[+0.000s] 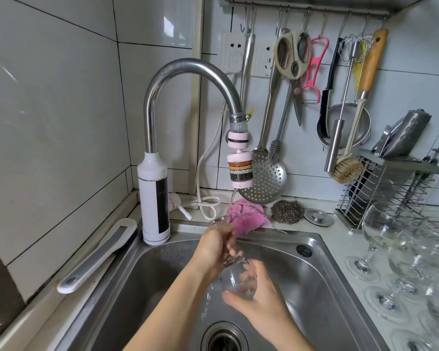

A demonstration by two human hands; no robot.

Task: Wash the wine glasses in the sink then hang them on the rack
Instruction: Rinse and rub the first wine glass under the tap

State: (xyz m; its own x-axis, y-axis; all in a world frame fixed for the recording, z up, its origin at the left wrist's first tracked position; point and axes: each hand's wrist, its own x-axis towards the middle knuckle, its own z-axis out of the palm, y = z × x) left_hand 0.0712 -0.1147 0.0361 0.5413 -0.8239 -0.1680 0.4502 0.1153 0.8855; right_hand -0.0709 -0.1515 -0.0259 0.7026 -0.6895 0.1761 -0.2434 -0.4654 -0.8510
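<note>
My left hand (214,249) gripped the stem end of a clear wine glass (235,277), fingers curled round it. My right hand (257,306) held the bowl, with thumb and fingers wrapped about it. The glass lay tilted over the stainless steel sink (322,274), its foot up toward the sink's back edge and its bowl lower, nearer me. A thin stream of water (231,202) fell from the pink-and-white filter (240,169) on the curved chrome tap (185,69) and met the glass by my left hand. More clear wine glasses (380,231) stood upright on the white counter (340,239) along the sink's right edge. A pink cloth (249,216) hung over the sink's back edge, with a grey steel scourer (287,211) just beside it.
</note>
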